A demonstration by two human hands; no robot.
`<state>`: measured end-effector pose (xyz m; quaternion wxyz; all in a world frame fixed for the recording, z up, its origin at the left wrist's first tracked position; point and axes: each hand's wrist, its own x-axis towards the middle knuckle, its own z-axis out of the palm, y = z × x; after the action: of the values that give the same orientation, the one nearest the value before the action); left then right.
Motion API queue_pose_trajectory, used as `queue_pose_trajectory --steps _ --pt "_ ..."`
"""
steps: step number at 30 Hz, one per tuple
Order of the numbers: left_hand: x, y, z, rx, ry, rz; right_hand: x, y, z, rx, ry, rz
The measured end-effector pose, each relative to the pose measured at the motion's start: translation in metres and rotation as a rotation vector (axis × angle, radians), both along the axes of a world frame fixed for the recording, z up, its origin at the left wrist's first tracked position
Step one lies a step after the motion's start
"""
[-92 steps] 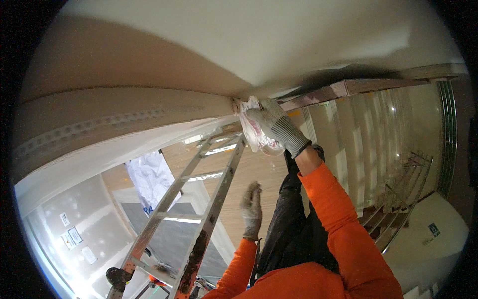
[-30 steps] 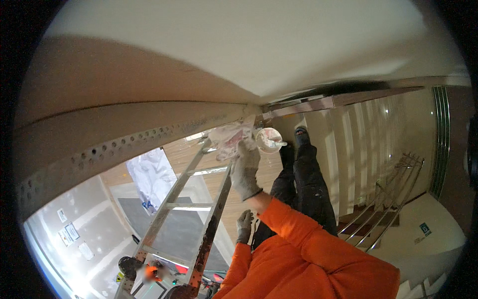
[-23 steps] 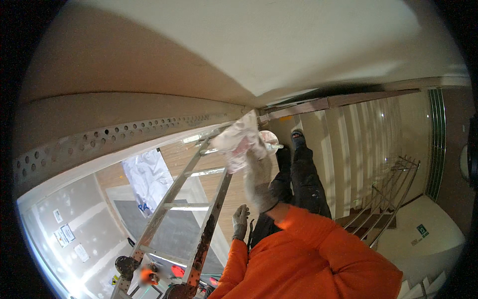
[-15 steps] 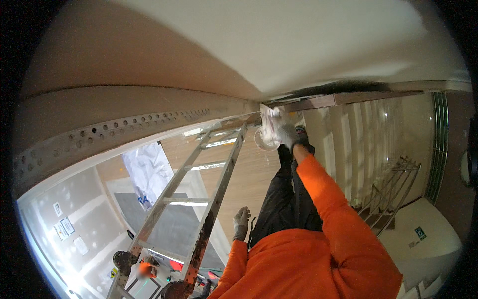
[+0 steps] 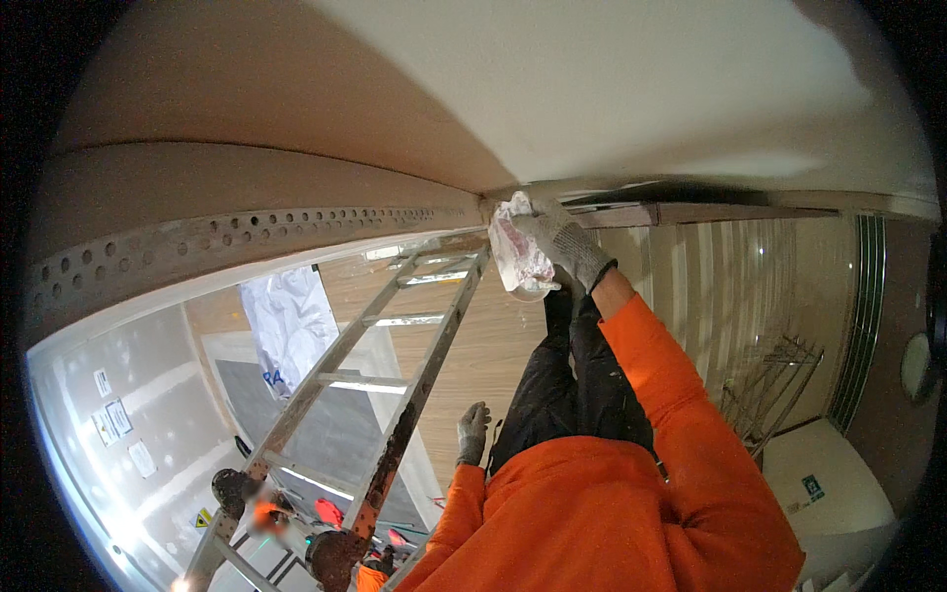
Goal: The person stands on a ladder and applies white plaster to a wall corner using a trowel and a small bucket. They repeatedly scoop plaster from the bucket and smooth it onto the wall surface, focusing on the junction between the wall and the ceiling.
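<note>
My right hand, in a grey glove, is closed on a scraper-like piece thickly smeared with white paste; the paste hides its exact kind. It is raised near the corner where the beam's end meets the wall. Just below it, the rim of a round pale container shows, mostly covered by the smeared piece. My left hand, also gloved, hangs low beside my dark trousers, its fingers loosely bent and apart, with nothing seen in it. The beam carries a strip with holes along its lower edge.
An aluminium ladder stands left of me, with dark knobs on its near ends. White sheeting hangs beyond it. Far below, another person in orange is partly visible. A metal rack stands at the right.
My right hand has shifted slightly left and turned, bringing the smeared piece closer into view over the container. My left hand stays low. The view has tilted a little.
</note>
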<state>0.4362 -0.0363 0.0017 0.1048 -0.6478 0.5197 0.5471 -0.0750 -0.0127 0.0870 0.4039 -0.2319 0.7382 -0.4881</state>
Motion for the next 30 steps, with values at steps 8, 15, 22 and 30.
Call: queue_pose_trajectory --steps 8,15,22,30 --pt "-0.012 0.007 0.003 -0.046 0.074 -0.049 0.021 0.028 0.054 -0.050 -0.129 -0.169" --pt "-0.021 0.020 0.019 -0.020 -0.017 -0.013 0.029 0.018 -0.111 0.414 -0.173 -0.049" --pt "0.003 0.035 0.018 -0.018 -0.015 -0.006 0.032 -0.048 -0.168 0.154 0.149 -0.175" --pt "0.019 0.061 -0.009 0.043 -0.030 0.075 0.032 -0.033 0.027 0.117 0.089 -0.059"
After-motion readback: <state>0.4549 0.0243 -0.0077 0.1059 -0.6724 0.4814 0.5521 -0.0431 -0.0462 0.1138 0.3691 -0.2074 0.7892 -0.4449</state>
